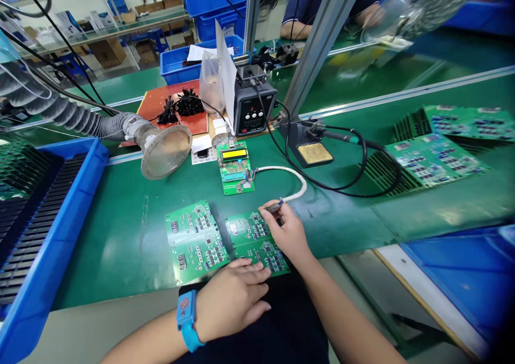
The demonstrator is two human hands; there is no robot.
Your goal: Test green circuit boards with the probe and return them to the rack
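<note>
My right hand (286,231) pinches a small dark connector (275,207) at the end of a white braided cable (290,177), holding it over the upper right of a green circuit board (257,242). The cable runs back to a small board with a yellow display (235,168). My left hand (233,298), a blue watch on its wrist, lies with fingers spread flat on the near edge of that same circuit board. A second, similar green board (196,240) rests just to the left on the green mat.
A soldering station (254,106) and an iron in its stand (311,148) sit behind. A fume hose funnel (164,149) hangs at left. Blue rack tray (36,219) at left, stacked green boards (436,157) at right. Another person's arms (317,10) at the far side.
</note>
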